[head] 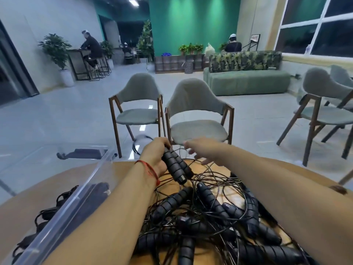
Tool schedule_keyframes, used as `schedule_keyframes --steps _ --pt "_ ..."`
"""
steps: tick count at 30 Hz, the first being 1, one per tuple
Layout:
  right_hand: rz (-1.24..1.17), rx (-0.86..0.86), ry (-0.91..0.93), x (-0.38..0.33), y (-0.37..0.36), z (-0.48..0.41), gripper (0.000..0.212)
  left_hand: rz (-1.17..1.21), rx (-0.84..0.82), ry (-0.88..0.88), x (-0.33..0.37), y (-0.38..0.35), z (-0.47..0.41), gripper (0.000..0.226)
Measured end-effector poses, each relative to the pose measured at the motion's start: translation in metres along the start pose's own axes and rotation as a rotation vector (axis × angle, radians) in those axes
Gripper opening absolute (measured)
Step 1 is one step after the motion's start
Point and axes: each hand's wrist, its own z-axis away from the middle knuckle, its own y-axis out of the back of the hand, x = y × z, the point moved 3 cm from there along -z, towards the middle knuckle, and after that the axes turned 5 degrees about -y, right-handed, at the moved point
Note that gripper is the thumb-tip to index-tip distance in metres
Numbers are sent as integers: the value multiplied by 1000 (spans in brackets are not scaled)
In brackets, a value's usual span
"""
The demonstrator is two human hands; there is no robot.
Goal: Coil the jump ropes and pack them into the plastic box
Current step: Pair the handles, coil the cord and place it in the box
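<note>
Jump ropes (210,199) tangled on table (119,169) | left grip (154,155) holds two handles (174,166) | right grip (200,150) open, empty | risk: pulling likely drags snarled cords off table edge

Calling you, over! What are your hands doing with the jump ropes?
Left grip holds paired handles. Right grip open, reaching past them. Tangled rope pile lies beneath; plastic box stands left.

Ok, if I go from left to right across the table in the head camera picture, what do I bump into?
plastic box → left hand → two black handles it grips → right hand, fingers spread, holding nothing.
</note>
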Motion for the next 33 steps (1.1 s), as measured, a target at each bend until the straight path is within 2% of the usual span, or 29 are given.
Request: schedule_keyframes --steps 2,5,9,13,16,20,22,24,26,28,31,33 --pt "-18 54 -3 -3 -6 9 39 -22 -21 3 2 2 8 12" --pt "-250 -18 -61 -4 -6 24 47 37 -161 49 8 1 23 15" --pt "-371 -96 -45 -11 -6 46 61 52 -328 25 18 1 44 25" --pt "-548 -227 29 -12 -25 68 56 124 -490 -27 11 4 55 32" --pt "-631 -212 128 -8 -46 78 52 175 -573 -102 2 8 62 27" --pt "-688 -241 158 8 -79 75 64 158 -545 -202 -16 18 53 27" --pt "-637 -169 217 17 -88 69 62 247 -575 -200 -24 20 42 24" --pt "-618 -140 248 26 -93 63 80 325 -528 -183 -31 20 39 19" --pt "-624 -204 263 31 -98 57 88 384 -449 -153 -41 20 30 33" --pt "-620 -272 284 37 -105 54 77 390 -377 -132 -51 22 19 44" --pt "-557 -219 233 47 -110 48 62 245 -343 -150 -60 27 5 54" --pt "-561 -201 183 51 -112 43 58 227 -337 -83 -65 34 -4 53"
